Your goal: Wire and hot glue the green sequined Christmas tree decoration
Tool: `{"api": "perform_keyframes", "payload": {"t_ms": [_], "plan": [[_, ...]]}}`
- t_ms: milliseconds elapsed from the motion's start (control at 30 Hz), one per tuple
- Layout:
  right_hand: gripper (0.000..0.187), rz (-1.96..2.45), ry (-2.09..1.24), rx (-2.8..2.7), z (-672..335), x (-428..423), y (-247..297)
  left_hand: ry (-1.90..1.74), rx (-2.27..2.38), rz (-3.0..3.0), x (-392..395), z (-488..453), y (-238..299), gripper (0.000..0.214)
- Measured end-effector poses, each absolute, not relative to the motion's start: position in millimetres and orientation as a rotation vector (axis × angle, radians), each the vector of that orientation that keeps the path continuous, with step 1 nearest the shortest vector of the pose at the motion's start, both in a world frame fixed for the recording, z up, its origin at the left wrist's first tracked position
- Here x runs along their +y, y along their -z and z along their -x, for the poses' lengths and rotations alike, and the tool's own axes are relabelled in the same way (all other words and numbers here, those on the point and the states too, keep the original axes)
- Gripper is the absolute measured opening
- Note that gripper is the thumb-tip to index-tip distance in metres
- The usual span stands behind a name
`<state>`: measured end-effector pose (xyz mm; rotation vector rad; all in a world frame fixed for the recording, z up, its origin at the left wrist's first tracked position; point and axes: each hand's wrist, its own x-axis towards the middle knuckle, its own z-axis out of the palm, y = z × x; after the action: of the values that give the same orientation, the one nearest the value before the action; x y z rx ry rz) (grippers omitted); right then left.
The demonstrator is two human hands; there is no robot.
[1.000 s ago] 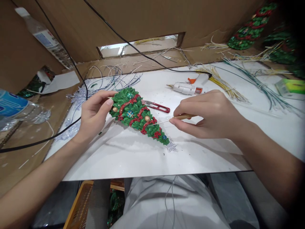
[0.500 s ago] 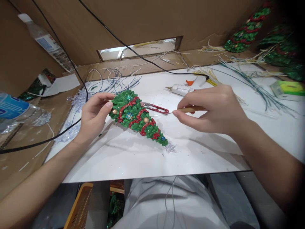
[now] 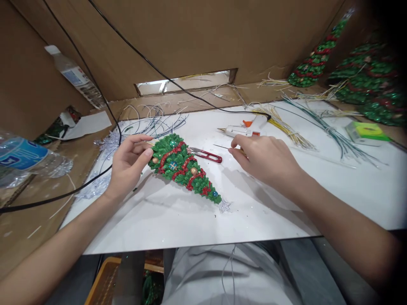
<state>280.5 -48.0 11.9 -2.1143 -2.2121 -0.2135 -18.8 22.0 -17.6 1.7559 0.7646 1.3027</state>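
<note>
My left hand [image 3: 132,163] grips the wide base of a small green Christmas tree ornament [image 3: 182,167], thumb on the near side. The tree lies tilted, its clear star [image 3: 225,206] towards the lower right; red garland, gold balls and a tiny blue gift decorate it. My right hand [image 3: 257,159] pinches an awl [image 3: 221,146], its thin metal point facing left, apart from the tree; its handle is mostly hidden by the fingers. Between the tree and my right hand lie red-handled thread snips [image 3: 208,156]. A white glue gun [image 3: 237,130] rests behind the right hand.
Yellow wires [image 3: 291,129] and green wires [image 3: 330,127] lie on the right, beside a green-yellow box [image 3: 367,133]. Finished trees [image 3: 313,63] stand at the back right. Clear stars [image 3: 110,142] and loose wires are at left, near water bottles [image 3: 28,156]. A black cord [image 3: 159,74] crosses the back.
My right hand has turned palm-down and moved slightly left and down, so the awl's handle is now mostly covered. The left hand still grips the tree. The whole view has shifted a little.
</note>
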Motion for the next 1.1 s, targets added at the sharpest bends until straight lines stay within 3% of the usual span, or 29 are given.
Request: {"api": "perform_keyframes", "payload": {"t_ms": [467, 833, 1100], "plan": [[0.023, 2.206, -0.137, -2.300, -272.9, -46.4, -1.6, -1.278, 0.937, -1.799, 14.8, 14.4, 11.9, 0.025], [0.019, 2.108, -0.058, -2.306, -276.9, -46.1, -0.2, -1.285, 1.029, -1.789, 12.2, 14.3, 11.9, 0.029], [0.018, 1.884, -0.057, -1.960, -294.0, -41.2, -10.4, -1.252, 1.039, -1.736, 6.2, 12.6, 7.8, 0.026]]}}
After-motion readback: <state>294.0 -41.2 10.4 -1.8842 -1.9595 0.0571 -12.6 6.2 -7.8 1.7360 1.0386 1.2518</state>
